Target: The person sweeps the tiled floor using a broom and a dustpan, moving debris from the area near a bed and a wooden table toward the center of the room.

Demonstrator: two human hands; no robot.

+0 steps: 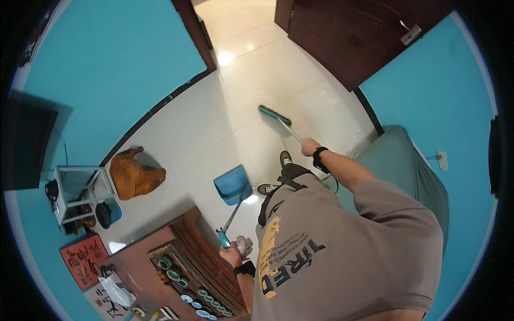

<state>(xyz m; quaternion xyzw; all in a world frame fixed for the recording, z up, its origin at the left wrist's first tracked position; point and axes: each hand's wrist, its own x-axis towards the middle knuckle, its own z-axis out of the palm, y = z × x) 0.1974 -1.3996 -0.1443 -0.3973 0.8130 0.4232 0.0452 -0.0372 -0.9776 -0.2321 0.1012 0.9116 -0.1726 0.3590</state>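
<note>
My right hand (309,146) is closed round the pale handle of a broom (274,115). The broom's green head with dark bristles rests on the tiled floor ahead of my feet. Lower down, my left hand (231,255) grips the blue-ended handle of a long-handled dustpan (233,185). Its blue pan is near the floor, left of my shoes and apart from the broom. A crumpled whitish and reddish thing (244,245) shows beside my left hand; I cannot tell what it is or whether the hand holds it. Dark bands circle both wrists.
A reddish wooden tea table (214,251) with several cups stands close to my left arm. Beyond it are a carved wooden stool (137,174) and a white-framed shelf (80,195). A green-covered seat (396,160) is at right. The dark door (364,37) stands open ahead.
</note>
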